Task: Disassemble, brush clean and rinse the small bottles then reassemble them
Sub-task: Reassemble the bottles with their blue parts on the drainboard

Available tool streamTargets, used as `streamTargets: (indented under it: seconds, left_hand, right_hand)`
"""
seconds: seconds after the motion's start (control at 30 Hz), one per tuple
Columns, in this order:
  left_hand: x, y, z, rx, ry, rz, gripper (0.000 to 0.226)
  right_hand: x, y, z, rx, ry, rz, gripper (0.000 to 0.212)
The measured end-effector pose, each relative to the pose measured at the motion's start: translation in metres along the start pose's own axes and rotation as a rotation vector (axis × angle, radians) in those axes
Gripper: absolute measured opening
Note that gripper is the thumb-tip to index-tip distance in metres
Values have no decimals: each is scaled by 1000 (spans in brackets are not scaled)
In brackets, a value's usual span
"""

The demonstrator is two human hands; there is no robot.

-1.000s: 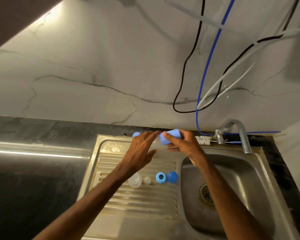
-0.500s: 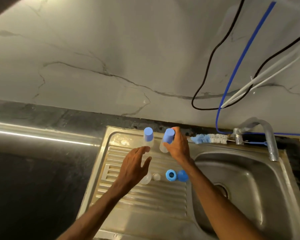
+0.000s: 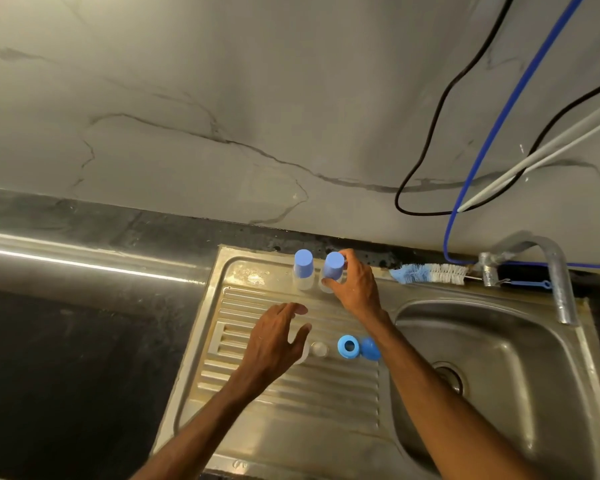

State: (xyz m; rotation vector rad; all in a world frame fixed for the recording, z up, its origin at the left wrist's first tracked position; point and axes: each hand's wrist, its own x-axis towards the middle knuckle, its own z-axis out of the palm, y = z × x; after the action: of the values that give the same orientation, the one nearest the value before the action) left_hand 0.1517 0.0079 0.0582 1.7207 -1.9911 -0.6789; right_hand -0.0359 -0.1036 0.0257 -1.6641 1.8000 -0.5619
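The steel sink [image 3: 499, 348] filled most of the view, and its ribbed draining surface [image 3: 291, 410] on the left carried everything. The tap [image 3: 556, 271] was at the back right, and the brush [image 3: 430, 273] lay along the rim beside it, well apart from both hands.

The right hand [image 3: 357, 289] had its fingers curled round the second bottle [image 3: 334, 268], gripping at the blue cap and the clear shoulder under it. That bottle was upright at the back of the surface, just beside the first bottle [image 3: 303, 271], which stood capped with nobody touching it. The left hand [image 3: 274, 341] hung over the ribs with fingers spread and loose, holding nothing. Partly under it lay a clear body [image 3: 302, 356], then in a row a tiny clear insert [image 3: 318, 348], a blue ring [image 3: 347, 346] and a blue dome [image 3: 370, 350].

My guess: these were featherweight thin plastic, probably wet and slick, and tippy on ribbed steel. I'd have pinched the clear body low with one hand and twisted the cap with the other. The insert looked easiest to lose down the drain [image 3: 447, 377].
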Motion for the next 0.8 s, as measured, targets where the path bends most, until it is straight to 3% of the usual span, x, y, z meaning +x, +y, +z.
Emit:
streamTargets:
  seconds: [0.23, 0.43, 0.53, 0.63, 0.7, 0.8]
  left_hand:
    - [-6, -10, 3, 14, -33, -12, 39]
    - [-12, -10, 14, 79, -99, -13, 61]
    - [-17, -15, 21, 190, -164, -11, 74]
    - [-19, -8, 32, 307, -159, 50, 74]
    - [-15, 14, 41, 404, -206, 81, 68]
    - [-1, 48, 55, 699, -412, 24, 59]
  right_hand:
    - [3, 1, -2, 41, -38, 6, 69]
    - [-33, 11, -21, 119, -35, 65, 91]
    - [-70, 33, -16, 92, -1, 44, 70]
    - [-101, 54, -5, -77, -80, -74, 40]
    - [-111, 60, 2, -272, -164, -128, 38]
    - [-109, 63, 12, -515, -249, -164, 43]
